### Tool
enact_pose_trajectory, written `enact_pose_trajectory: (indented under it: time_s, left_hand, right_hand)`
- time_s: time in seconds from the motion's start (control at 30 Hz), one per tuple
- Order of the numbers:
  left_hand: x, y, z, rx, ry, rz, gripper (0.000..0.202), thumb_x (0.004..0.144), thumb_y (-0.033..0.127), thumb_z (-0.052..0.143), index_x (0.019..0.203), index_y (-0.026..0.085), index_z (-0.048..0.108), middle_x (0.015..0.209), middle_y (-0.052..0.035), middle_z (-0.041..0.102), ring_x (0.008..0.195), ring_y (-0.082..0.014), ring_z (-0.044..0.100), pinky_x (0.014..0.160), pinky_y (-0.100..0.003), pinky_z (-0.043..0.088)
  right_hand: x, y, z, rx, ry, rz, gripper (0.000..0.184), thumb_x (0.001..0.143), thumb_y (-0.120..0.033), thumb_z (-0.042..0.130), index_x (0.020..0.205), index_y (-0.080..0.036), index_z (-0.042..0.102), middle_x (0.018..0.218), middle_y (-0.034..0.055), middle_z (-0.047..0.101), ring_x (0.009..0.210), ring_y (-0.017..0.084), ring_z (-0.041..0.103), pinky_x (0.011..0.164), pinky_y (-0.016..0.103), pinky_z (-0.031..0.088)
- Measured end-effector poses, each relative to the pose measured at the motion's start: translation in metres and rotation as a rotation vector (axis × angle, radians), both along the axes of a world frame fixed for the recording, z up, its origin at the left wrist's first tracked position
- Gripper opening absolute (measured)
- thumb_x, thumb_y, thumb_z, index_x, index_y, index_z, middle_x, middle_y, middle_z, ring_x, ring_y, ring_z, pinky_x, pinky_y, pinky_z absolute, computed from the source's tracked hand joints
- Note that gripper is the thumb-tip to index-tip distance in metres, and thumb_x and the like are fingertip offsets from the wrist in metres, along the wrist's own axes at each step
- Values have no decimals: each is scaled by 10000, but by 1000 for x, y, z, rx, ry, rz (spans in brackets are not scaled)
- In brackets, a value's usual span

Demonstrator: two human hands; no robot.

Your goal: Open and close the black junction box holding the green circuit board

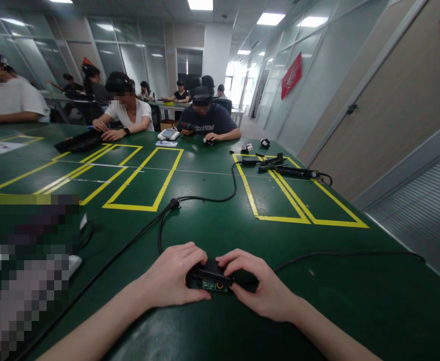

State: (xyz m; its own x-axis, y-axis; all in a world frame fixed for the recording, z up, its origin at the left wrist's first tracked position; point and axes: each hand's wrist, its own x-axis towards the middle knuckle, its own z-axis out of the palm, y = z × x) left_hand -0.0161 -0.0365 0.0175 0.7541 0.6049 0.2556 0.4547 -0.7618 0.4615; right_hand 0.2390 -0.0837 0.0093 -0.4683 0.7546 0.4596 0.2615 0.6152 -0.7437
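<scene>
Nearest, between left hand (174, 276) and right hand (261, 283), one small black case (215, 275), with one cover (209, 269) seemingly parted from the body and one strip of green circuit board (212, 285) in the gap. Both hands curled narrow on the case: left fingers and thumb around one end, right fingertips on the cover, right thumb low at the front edge. Resting on the bench (215, 230) or held just above: impossible to say. Best, by judgement, to steady the body with the left hand, work the cover evenly and squarely with the right, keep fingertips off the board, and put no strain on the cords. Beyond, to the right, one plain cord (328, 253); to the left, one branching cord (129, 239) with one joint (174, 203). Farther, two adjoining yellow tape frames (280, 219) at right, one single frame (129, 206) in the middle, others too overlapped to count. Then one dark rod (297, 172), two small blocks (265, 143), one black tray (79, 142), two white gadgets (168, 134). Along the far side, three seated people (214, 118); behind, more, too small to count surely.
</scene>
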Motion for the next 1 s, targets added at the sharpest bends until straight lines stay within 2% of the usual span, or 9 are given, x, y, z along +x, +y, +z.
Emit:
enact_pose_trajectory:
  time_s: [0.2, 0.4, 0.6, 0.7, 0.83, 0.93, 1.0]
  left_hand:
    - [1, -1, 0, 47, -10, 1, 495, 653, 285, 944, 856, 214, 498, 865, 35, 622, 729, -150, 597, 630, -250, 372]
    - [1, 1, -1, 18, -36, -11, 444, 709, 283, 920, 842, 207, 502, 866, 20, 637, 734, -150, 609, 628, -241, 385]
    - [0, 2, 4, -12, -56, -46, 362, 785, 355, 873, 980, 203, 608, 953, -19, 710, 819, -176, 676, 718, -259, 474]
    - [0, 3, 4, -1, -54, -48, 343, 800, 346, 861, 1012, 200, 634, 952, -23, 718, 821, -180, 684, 712, -261, 480]
    - [-1, 2, 3, 9, -52, -56, 299, 861, 369, 808, 1033, 192, 640, 959, -33, 724, 832, -188, 689, 725, -273, 492]
    - [0, 0, 5, -7, -23, -54, 263, 947, 400, 700, 1096, 193, 639, 993, -50, 722, 875, -198, 693, 762, -286, 513]
    - [1, -1, 6, 9, 17, -61, 342, 940, 413, 696, 1192, 192, 627, 1050, -68, 717, 931, -221, 692, 808, -311, 529]
  right_hand:
    - [1, -1, -1, -2, -64, 30, 279, 799, -78, 740, 1006, -227, 628, 1178, 91, 699, 1085, 208, 696, 926, 329, 557]
    - [2, 1, -4, 80, -65, 26, 233, 840, -75, 703, 1002, -230, 636, 1159, 90, 698, 1060, 202, 702, 890, 315, 571]
    - [1, 2, 0, 146, -95, 33, 239, 845, -86, 686, 1032, -227, 641, 1139, 95, 697, 1030, 202, 706, 863, 311, 582]
    - [2, 3, 2, 156, -135, 35, 249, 855, -109, 691, 1071, -222, 638, 1142, 100, 699, 1021, 201, 707, 849, 308, 582]
    - [8, 7, 5, 219, -285, 34, 312, 850, -195, 752, 1140, -213, 638, 1172, 120, 716, 1036, 230, 708, 854, 346, 570]
    - [11, 10, 7, 247, -398, 12, 352, 843, -231, 764, 1171, -204, 639, 1101, 110, 739, 999, 246, 703, 845, 376, 550]
    - [11, 10, 7, 235, -434, -3, 337, 861, -231, 735, 1181, -196, 635, 1037, 97, 743, 940, 242, 696, 803, 368, 540]
